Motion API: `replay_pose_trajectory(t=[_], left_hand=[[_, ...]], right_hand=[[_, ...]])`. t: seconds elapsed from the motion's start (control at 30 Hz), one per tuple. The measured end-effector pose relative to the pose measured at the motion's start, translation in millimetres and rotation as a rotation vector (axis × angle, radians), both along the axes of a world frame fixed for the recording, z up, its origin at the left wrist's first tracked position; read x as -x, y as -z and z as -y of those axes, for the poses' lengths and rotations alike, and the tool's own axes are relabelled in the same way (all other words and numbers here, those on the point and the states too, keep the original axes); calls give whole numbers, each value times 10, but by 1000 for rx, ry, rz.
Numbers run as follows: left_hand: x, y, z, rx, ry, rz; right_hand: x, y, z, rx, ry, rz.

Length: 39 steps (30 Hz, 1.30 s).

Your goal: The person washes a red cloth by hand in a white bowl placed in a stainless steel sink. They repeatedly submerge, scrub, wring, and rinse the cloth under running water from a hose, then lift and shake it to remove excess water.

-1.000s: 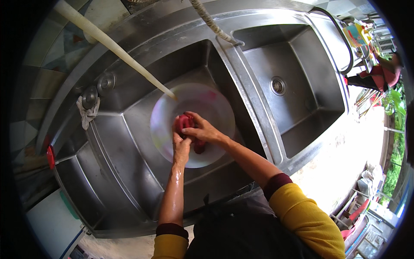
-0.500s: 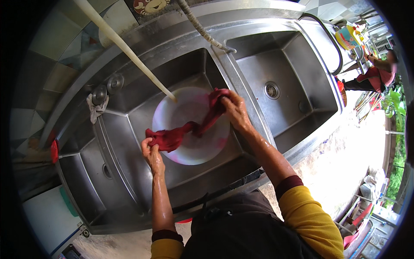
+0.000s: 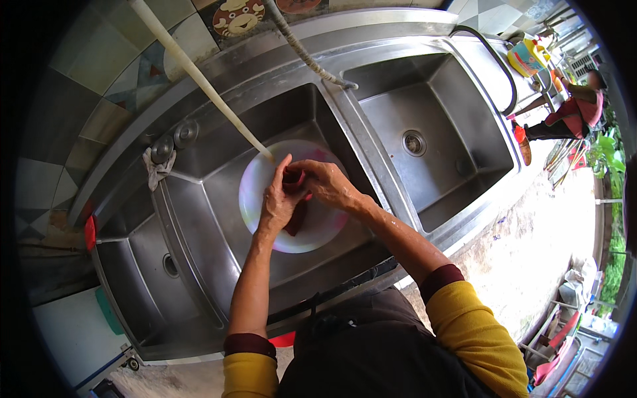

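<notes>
A wet dark red cloth (image 3: 296, 220) is bunched between my two hands, with one end hanging down over a pale round basin (image 3: 254, 189). My left hand (image 3: 277, 201) grips it from the left, thumb and fingers pointing up. From the right, my right hand (image 3: 332, 187) closes on the same cloth with fingers curled over it; my fingers hide much of the bunch. The basin is whitish with pink and purple patches and stands in the middle sink (image 3: 212, 222). A cream hose (image 3: 202, 79) slants down with its end at the basin's far rim.
To the right is another steel sink (image 3: 431, 126) with a round drain; a smaller one (image 3: 152, 278) lies left. A grey corrugated hose (image 3: 292, 40) ends on the divider. A white rag (image 3: 158, 171) drapes over the left divider. A person (image 3: 577, 116) stands far right near a yellow jug (image 3: 529, 56).
My hands have come together over the basin. The cloth, stretched between them before, is now gathered into a bunch. The view has shifted slightly.
</notes>
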State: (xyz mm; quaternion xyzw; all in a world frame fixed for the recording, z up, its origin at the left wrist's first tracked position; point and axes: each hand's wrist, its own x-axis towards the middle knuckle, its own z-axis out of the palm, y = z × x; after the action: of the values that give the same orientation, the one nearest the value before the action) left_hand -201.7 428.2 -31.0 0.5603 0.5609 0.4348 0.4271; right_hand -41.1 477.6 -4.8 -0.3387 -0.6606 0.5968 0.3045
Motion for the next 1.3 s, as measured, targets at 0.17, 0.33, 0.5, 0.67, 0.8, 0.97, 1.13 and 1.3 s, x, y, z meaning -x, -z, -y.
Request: replay_pose_trajectory(t=[0.17,0.33,0.5,0.67,0.8,0.97,1.13,1.3], left_hand=[[190,-53,27,103,53,106],[315,-233,72,161,-44,175],[646,-698,70,75,-238,188],[865,-1330,126,-149,-261,132],[1054,-1969,248,-416,-265,-37],[1361,-2644,404,-632,-356,-212],[1412,-2584,382,-709,-387,-255],[1279,-1141,203,-421,-413,17]], right_hand=[[-127,-89,-70,-10,-170,285],[-224,-101,-50,329,-224,-72],[-442,-249,-146,402,-114,127],[-653,-801,-349,161,-6,53],[-672,-1601,-446,-216,112,64],[-589,-2541,-473,-125,286,-74],[-395,-2550,-662,-381,116,-242],[-441,-1225,-845,-219,-135,-122]])
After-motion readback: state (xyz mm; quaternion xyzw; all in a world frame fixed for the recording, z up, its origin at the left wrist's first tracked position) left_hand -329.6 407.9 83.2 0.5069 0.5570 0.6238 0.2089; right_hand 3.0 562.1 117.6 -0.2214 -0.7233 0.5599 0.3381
